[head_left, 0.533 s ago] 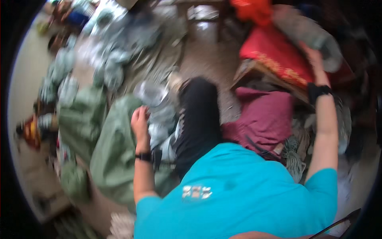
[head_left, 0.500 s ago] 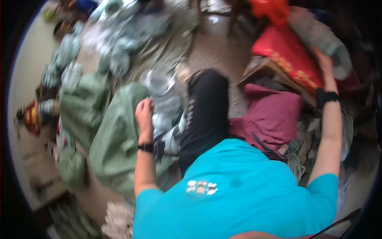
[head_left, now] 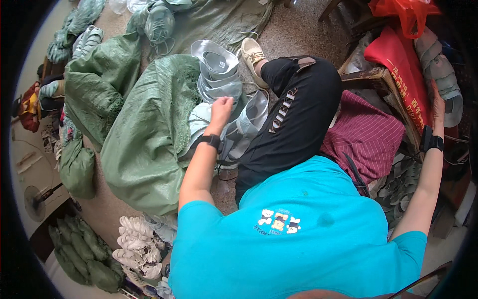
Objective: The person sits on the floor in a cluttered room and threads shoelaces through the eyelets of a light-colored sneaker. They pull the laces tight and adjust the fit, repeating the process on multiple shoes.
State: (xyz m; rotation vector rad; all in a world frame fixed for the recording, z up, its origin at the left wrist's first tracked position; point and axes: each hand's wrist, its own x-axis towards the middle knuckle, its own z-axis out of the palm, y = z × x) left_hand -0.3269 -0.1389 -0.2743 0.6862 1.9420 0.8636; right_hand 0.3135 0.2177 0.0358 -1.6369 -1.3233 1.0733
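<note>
over on the far left, i see a round fan [head_left: 35,202], then a heap of white shoes [head_left: 137,249] and a big green sack [head_left: 144,134]. just beside the sack sit pale shoe pieces [head_left: 214,62], one inside the other. the left hand [head_left: 222,110] is curled up right by them, but i can't tell if it has hold of any. past the black pants [head_left: 303,99], the right hand [head_left: 438,107] has straight fingers by a grey stack [head_left: 438,65], near a red cloth [head_left: 393,62]; i can't tell if it's gripping.
</note>
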